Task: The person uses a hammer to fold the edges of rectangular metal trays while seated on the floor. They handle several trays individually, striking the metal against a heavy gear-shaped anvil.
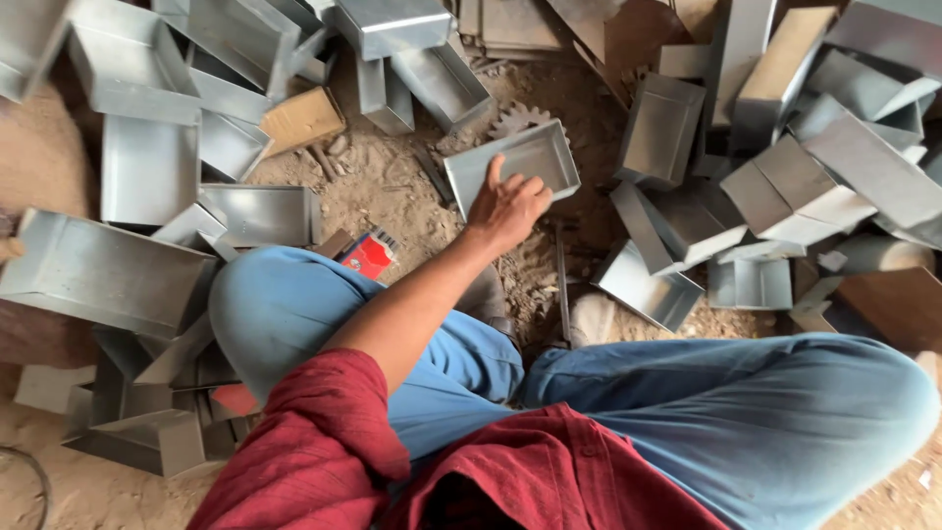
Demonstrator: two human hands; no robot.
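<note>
My left hand (506, 204) reaches forward over my left knee and grips the near rim of a shallow rectangular grey sheet-metal tray (525, 157). The fingers curl over its edge and one finger points up into it. The tray lies tilted on the sandy floor, partly over a rusty toothed gear (514, 118). My forearm runs back to a rolled red sleeve (314, 442). My right hand is out of view. I sit with both legs in blue trousers (746, 412) folded in front of me.
Many similar grey metal trays and boxes are heaped on the dirt floor: a pile at the left (108, 265), more at the back (392, 29) and on the right (814, 186). A small red packet (369, 255) lies by my left knee. A thin metal rod (561, 285) lies ahead.
</note>
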